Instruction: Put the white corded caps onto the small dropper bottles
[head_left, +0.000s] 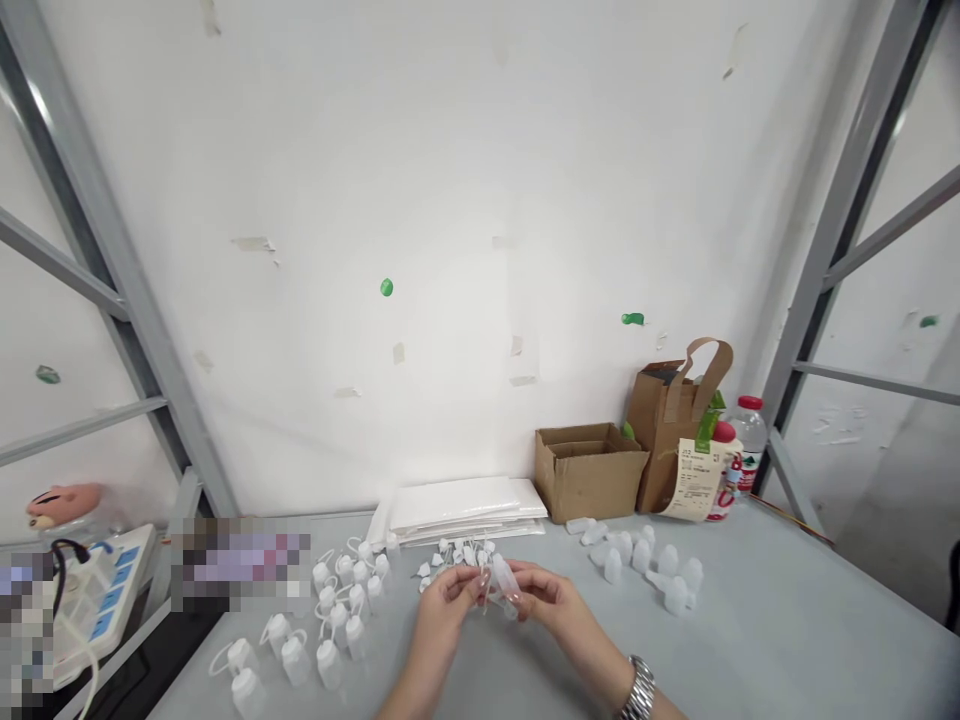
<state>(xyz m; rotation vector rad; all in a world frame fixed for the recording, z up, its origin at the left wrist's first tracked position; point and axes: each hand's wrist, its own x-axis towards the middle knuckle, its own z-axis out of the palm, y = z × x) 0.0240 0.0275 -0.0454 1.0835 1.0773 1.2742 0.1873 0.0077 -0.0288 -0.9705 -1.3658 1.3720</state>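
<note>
My left hand [451, 606] and my right hand [549, 598] meet at the front middle of the grey table. Between them is a small translucent plastic bottle [505, 577], tilted, its lower end at the fingers of my right hand. My left fingers pinch a thin white piece that looks like a cap strap; the fingertips partly hide it. Just behind my left hand lies a pile of loose white caps with straps [466, 551]. Capped bottles with looped straps [328, 664] stand to the left. More translucent bottles [613, 566], without caps, are grouped to the right.
Flat white packages [469, 505] are stacked against the wall. An open cardboard box [592, 487], a brown paper bag [656, 430] and a red-capped bottle [750, 435] stand at the back right. A power strip [112, 600] with cables is at the far left.
</note>
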